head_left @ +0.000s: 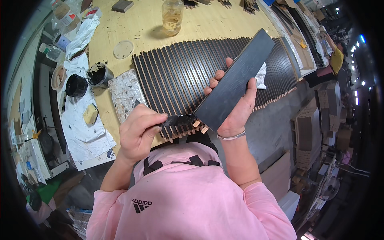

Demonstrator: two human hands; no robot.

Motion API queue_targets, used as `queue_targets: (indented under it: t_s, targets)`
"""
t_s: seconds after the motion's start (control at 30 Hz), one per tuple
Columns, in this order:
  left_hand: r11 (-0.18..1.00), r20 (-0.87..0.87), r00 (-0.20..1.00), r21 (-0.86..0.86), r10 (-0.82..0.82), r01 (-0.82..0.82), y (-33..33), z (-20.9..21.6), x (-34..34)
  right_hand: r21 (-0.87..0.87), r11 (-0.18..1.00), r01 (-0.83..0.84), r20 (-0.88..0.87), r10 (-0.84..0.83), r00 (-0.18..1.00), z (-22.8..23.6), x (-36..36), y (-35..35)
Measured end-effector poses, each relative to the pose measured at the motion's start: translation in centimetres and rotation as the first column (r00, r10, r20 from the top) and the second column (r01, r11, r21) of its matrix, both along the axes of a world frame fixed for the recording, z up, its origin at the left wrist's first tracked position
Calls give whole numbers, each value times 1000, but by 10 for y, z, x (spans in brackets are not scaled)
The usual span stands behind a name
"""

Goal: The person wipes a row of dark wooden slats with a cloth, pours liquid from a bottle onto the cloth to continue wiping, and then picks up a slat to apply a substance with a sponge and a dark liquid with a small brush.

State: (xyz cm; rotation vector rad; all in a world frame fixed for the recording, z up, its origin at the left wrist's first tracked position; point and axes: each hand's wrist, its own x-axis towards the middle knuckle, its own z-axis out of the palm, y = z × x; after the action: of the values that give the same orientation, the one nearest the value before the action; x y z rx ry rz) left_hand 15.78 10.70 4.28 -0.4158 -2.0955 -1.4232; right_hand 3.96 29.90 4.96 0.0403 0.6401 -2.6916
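My right hand (pixel 241 105) is closed round the long edges of a black-painted wooden board (pixel 239 78), held tilted above the table. Two pale dowels (pixel 200 126) stick out of its near end. My left hand (pixel 139 129) pinches a putty knife (pixel 179 120), its flat blade smeared with black. The blade's tip meets the board's near end by the dowels; whether it presses there I cannot tell. Under both hands lies a row of similar dark boards (pixel 172 76), set side by side on edge, with dowels along their ends.
A paint-crusted slab (pixel 127 93) borders the row's left. Beyond it stand two black-stained pots (pixel 76 85), a yellow sponge (pixel 91 114) and white cloths (pixel 86 138). A jar of amber liquid (pixel 172 18) stands at the back. Another person (pixel 336 60) is at far right, near stacked boards (pixel 307 136).
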Motion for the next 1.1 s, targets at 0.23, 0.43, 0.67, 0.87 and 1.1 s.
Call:
queue_targets:
  t_s: [0.23,0.43,0.67,0.87,1.1]
  targets:
    - [1000,0,1000,-4,23,-23,-4,-2,-2,16,1000,0,4,-1,1000,0,-1,-3]
    - [1000,7,1000,5,29,-29,-8,-6,-3,36,999,7,8,-7,1000,0,-2,-5]
    - [999,25,999,18,31,-32,-12,-8,-4,52,999,10,61,-13,998,0,-6,-8]
    - [978,79,992,175,97,-110,-16,-15,-2,84,986,-144,64,139,988,-7,-7,-4]
    - [742,123,992,667,-13,-73,-20,-21,-3,230,867,-443,96,433,896,-25,9,21]
